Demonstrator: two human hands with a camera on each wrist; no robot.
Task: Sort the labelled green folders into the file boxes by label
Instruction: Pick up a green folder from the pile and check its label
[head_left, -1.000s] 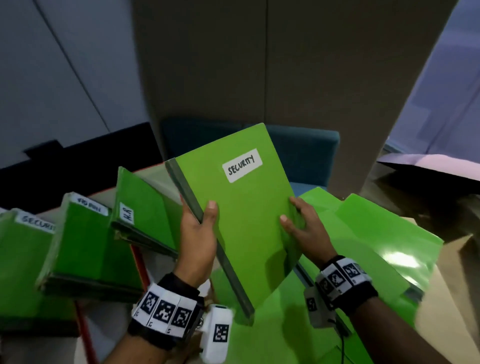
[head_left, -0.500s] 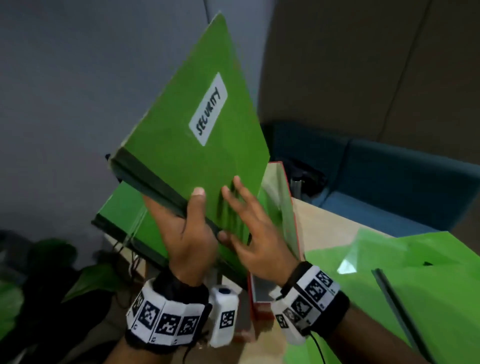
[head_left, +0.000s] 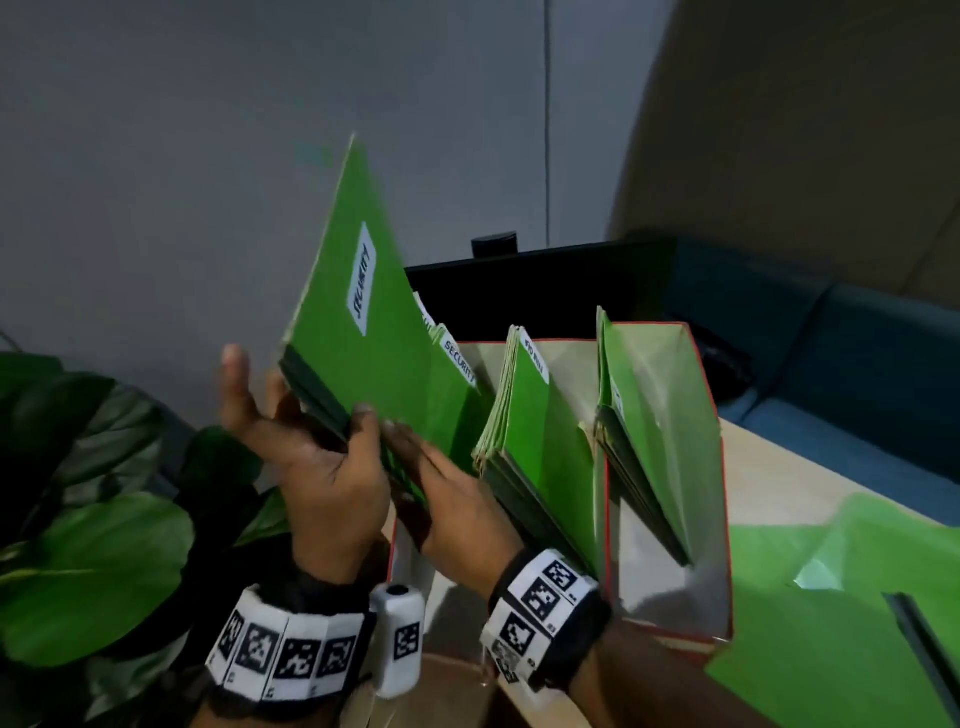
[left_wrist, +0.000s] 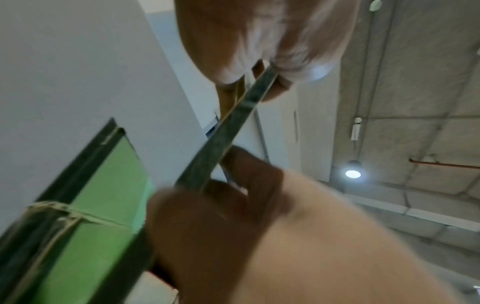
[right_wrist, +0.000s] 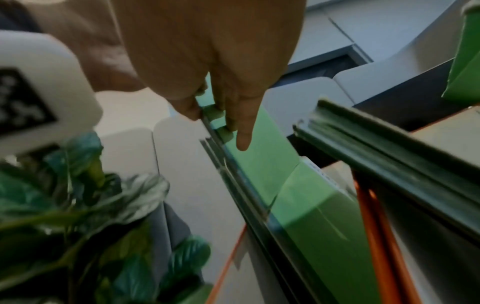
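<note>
A: Head view, status?
B: The folder labelled SECURITY (head_left: 374, 364) is held tilted above the leftmost file box (head_left: 410, 551). The left hand (head_left: 322, 467) supports its dark spine: thumb on the front cover, fingers (head_left: 234, 379) spread behind. The right hand (head_left: 457, 509) lies flat against the lower cover, fingers straight. Filed folders (head_left: 540, 431) stand in the neighbouring box; loose folders (head_left: 831, 623) lie on the table (head_left: 769, 473).

A: Left wrist view?
B: Blurred. The left hand (left_wrist: 233, 216) has its fingers curled round the spine of the folder (left_wrist: 221, 144).

A: Right wrist view?
B: The right hand (right_wrist: 221, 61) has its fingers extended, together, on the folder's cover. A plant (right_wrist: 78, 216) stands beside the box.
</note>
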